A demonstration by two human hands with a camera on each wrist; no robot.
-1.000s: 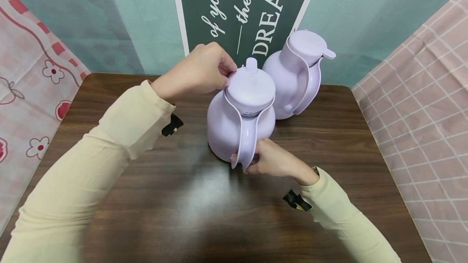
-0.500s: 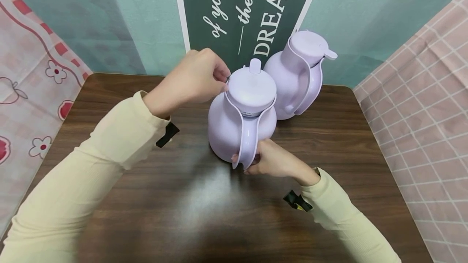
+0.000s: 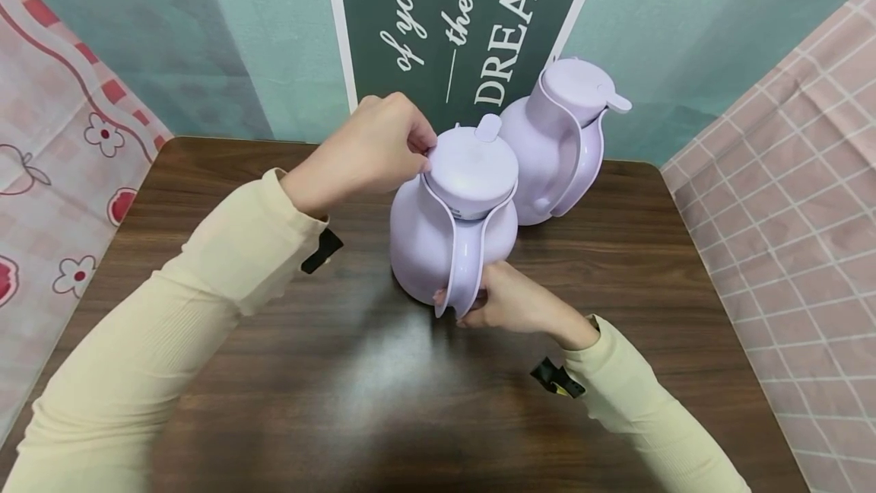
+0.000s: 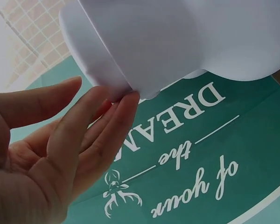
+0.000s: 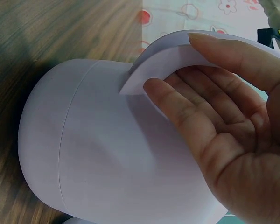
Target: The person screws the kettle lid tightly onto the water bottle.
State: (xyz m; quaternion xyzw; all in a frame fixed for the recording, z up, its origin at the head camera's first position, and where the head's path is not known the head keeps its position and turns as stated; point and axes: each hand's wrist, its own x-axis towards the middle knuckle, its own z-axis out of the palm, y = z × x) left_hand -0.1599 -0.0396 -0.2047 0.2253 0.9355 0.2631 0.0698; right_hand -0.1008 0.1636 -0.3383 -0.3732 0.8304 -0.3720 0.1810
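Note:
A lilac thermos jug (image 3: 424, 246) stands upright on the wooden table. At its top sits a round lid (image 3: 472, 166) whose small tab (image 3: 489, 128) points toward the back, slightly right. My left hand (image 3: 372, 147) pinches the lid's left rim with its fingertips; in the left wrist view, its fingers (image 4: 123, 109) meet the rim, with the thumb close beside it. Low on the front of the jug, my right hand (image 3: 509, 299) grips the handle (image 3: 465, 265), and the right wrist view shows thumb and fingers around it.
A second lilac thermos jug (image 3: 537, 151) stands just behind and to the right, its lid tab pointing right. The brown wooden table (image 3: 308, 386) is bounded by a teal backdrop (image 3: 274, 36) with a lettered green panel, a pink checked cloth (image 3: 794, 234) and a patterned cloth (image 3: 61, 196).
The lid has turned, its tab shifting to the right. My left hand drew slightly off the rim, then came back onto it. My right hand keeps its grip.

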